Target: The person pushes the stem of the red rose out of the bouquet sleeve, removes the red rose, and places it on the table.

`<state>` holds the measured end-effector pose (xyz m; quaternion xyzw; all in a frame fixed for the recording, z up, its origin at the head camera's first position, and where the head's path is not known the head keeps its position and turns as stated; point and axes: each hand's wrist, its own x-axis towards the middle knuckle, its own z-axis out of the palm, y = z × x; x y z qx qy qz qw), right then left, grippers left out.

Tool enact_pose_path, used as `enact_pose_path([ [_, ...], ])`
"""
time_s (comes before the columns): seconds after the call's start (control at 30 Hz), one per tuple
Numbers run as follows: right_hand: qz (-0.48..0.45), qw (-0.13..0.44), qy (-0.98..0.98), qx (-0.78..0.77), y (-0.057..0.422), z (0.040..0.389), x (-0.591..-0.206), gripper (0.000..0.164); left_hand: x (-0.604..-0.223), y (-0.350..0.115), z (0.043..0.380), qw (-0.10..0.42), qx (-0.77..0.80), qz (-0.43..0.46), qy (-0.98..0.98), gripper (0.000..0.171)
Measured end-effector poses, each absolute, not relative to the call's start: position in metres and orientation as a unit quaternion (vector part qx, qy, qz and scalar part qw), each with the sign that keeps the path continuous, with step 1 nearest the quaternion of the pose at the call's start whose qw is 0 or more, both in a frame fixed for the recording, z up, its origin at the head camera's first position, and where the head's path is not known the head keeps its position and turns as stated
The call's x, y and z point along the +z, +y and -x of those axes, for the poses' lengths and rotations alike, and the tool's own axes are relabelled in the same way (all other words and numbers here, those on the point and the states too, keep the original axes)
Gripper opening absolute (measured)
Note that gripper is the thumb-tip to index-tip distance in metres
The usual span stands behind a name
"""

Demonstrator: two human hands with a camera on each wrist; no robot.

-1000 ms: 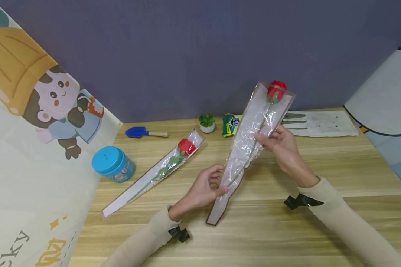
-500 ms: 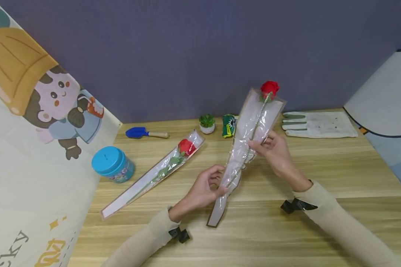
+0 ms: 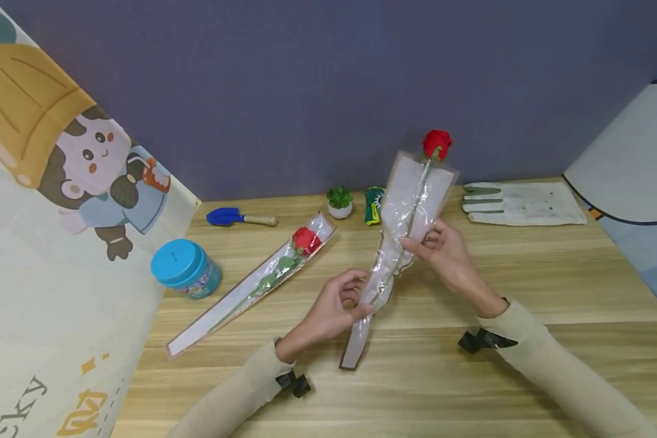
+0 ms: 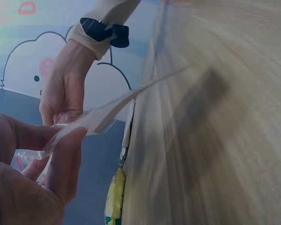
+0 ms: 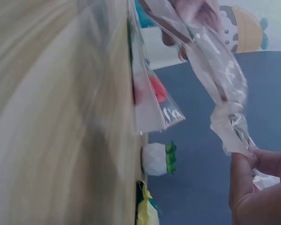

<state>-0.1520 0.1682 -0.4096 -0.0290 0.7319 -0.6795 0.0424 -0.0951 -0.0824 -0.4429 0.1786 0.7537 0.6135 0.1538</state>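
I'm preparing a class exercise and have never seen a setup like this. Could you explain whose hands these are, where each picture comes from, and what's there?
There is no machine: a person is working with bare hands. The wide picture comes from a camera worn on the head; the two sideways close-ups come from the left wrist camera and right wrist camera.

The left hand pinches a clear-fronted wrapper low down; the right hand pinches it higher. A red rose sticks out of its wide top.

On the wooden table are a second wrapped rose, a blue trowel, a lidded tub, a potted plant, a packet and a glove.
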Motion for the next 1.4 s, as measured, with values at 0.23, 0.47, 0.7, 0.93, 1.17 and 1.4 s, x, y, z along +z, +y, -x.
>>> enact_pose_path([
  [0.23,0.025,0.051,0.738,-0.673,0.165,0.148,-0.412,0.057,-0.442,-0.081,0.097,0.169,0.617,-0.205,0.741,0.059],
  [0.47,0.019,0.047,0.74,-0.67,0.168,0.15,-0.412,0.056,-0.441,-0.081,0.097,0.191,0.607,-0.224,0.738,0.062],
  [0.7,0.005,0.03,0.746,-0.665,0.176,0.153,-0.407,0.051,-0.444,-0.082,0.094,0.208,0.612,-0.216,0.732,0.064],
  [0.93,0.006,0.009,0.698,-0.716,0.187,0.157,-0.399,0.034,-0.446,-0.087,0.091,0.235,0.601,-0.207,0.736,0.065],
  [1.17,0.018,0.008,0.662,-0.75,0.188,0.156,-0.393,0.034,-0.443,-0.09,0.092,0.23,0.589,-0.203,0.748,0.068],
  [1.4,0.025,0.004,0.659,-0.752,0.185,0.156,-0.394,0.033,-0.439,-0.085,0.099,0.217,0.623,-0.196,0.726,0.069],
])
